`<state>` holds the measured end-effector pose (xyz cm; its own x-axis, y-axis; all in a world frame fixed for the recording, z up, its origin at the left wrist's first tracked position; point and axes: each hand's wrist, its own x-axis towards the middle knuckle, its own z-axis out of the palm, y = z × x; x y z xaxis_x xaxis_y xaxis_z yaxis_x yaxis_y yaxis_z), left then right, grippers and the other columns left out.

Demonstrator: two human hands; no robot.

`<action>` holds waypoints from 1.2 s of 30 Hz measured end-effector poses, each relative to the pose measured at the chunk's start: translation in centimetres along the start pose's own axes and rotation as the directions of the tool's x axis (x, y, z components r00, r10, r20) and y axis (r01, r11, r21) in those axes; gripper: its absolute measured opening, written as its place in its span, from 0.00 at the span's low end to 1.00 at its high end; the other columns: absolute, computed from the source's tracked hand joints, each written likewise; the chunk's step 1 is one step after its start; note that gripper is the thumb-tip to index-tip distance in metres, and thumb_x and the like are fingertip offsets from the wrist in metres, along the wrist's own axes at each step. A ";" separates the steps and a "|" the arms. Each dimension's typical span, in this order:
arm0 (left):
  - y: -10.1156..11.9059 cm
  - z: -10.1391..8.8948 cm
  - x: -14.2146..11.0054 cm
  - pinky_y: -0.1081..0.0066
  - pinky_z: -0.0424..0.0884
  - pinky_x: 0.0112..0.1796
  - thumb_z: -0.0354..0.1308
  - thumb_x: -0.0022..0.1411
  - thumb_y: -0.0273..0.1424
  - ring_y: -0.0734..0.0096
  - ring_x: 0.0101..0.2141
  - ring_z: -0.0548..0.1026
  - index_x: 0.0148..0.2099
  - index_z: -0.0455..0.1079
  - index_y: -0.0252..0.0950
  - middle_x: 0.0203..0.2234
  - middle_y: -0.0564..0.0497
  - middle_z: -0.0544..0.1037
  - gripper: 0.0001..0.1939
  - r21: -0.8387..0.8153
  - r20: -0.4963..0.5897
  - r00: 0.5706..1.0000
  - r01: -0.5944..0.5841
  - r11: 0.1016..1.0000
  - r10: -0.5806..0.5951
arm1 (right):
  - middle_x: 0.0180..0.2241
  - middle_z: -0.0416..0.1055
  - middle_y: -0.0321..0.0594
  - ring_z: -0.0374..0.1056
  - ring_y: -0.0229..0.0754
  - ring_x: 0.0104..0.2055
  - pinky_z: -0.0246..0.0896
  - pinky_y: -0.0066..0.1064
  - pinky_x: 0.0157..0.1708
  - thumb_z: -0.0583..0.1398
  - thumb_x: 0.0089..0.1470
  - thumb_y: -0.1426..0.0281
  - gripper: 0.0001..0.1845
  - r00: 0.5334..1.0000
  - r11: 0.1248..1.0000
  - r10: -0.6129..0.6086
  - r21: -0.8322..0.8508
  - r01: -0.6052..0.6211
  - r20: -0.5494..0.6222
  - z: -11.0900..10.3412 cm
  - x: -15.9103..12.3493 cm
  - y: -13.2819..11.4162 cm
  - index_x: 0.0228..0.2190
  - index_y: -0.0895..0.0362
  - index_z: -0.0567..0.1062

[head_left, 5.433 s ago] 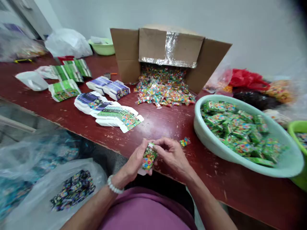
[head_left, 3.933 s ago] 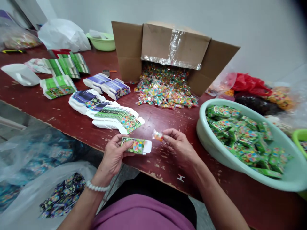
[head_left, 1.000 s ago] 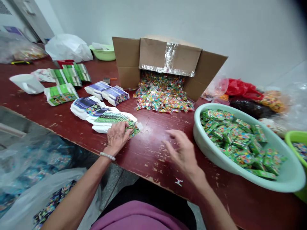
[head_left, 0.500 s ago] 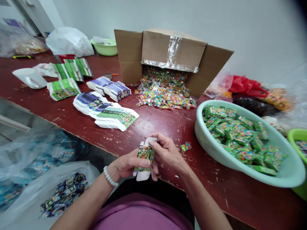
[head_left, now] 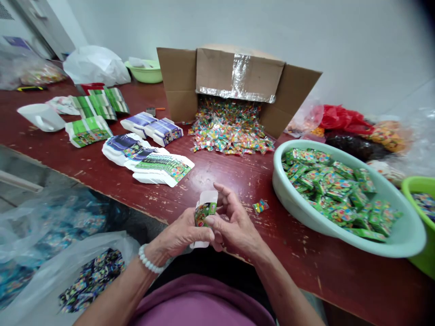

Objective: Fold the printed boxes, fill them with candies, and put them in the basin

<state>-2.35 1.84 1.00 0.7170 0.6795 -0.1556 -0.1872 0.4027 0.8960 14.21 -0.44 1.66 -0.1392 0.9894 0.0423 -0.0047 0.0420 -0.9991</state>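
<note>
Paperboard carton (head_left: pixel 205 214) — smooth, glossy

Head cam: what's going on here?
A person holds a small printed box upright, its white flap up, between the left hand and the right hand. A small candy packet lies on the table beside the right hand. Farther off, wrapped candies spill from a cardboard carton, flat box blanks lie in stacks, and a pale green basin holds green boxes.

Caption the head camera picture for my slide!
Left hand and right hand hold a printed paperboard box over a red table.
</note>
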 end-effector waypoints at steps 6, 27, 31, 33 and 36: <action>0.2 0.5 -0.4 0.68 0.69 0.36 0.62 0.54 0.59 0.65 0.31 0.75 0.52 0.76 0.34 0.31 0.46 0.79 0.36 0.000 -0.047 0.999 0.007 1.000 -0.007 | 0.48 0.68 0.45 0.65 0.49 0.51 0.64 0.43 0.51 0.65 0.54 0.71 0.19 0.871 0.686 -0.492 -0.619 0.383 -0.007 -0.3 -0.5 -0.5 0.47 0.52 0.71; -0.7 -1.1 -0.2 0.76 0.63 0.22 0.65 0.52 0.55 0.74 0.19 0.73 0.42 0.69 0.33 0.25 0.53 0.74 0.30 0.170 0.117 0.958 0.242 0.955 -0.263 | 0.25 0.70 0.31 0.63 0.35 0.27 0.54 0.26 0.29 0.62 0.55 0.77 0.05 0.958 0.861 -0.086 -0.464 0.209 0.272 -2.6 -0.8 -1.4 0.29 0.55 0.73; 0.3 -1.0 0.0 0.76 0.64 0.22 0.66 0.53 0.51 0.74 0.18 0.73 0.45 0.70 0.34 0.22 0.55 0.74 0.28 0.246 0.098 0.958 0.239 0.939 -0.269 | 0.26 0.70 0.31 0.63 0.35 0.27 0.55 0.26 0.29 0.59 0.59 0.75 0.06 0.943 0.877 -0.036 -0.442 0.188 0.330 -2.8 -1.1 -2.1 0.30 0.54 0.71; 1.0 -1.0 -0.1 0.77 0.64 0.21 0.67 0.53 0.48 0.75 0.19 0.72 0.44 0.71 0.35 0.23 0.55 0.75 0.25 0.292 0.081 0.957 0.246 0.924 -0.280 | 0.28 0.71 0.31 0.64 0.36 0.29 0.56 0.26 0.30 0.58 0.59 0.75 0.05 0.928 0.890 0.029 -0.432 0.145 0.370 -2.9 -1.3 -2.4 0.32 0.54 0.70; 1.3 -1.0 -0.3 0.77 0.65 0.20 0.70 0.50 0.44 0.75 0.19 0.72 0.42 0.72 0.36 0.24 0.56 0.74 0.22 0.317 0.096 0.933 0.302 0.899 -0.348 | 0.31 0.72 0.33 0.65 0.39 0.32 0.59 0.27 0.31 0.61 0.56 0.74 0.06 0.920 0.888 0.060 -0.441 0.127 0.387 -2.8 -1.6 -2.4 0.35 0.52 0.71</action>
<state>-3.46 2.78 1.81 0.7983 0.4349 -0.4166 0.2614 0.3729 0.8903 17.26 -1.68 4.00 -0.5111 0.8592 -0.0214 0.4147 0.2248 -0.8817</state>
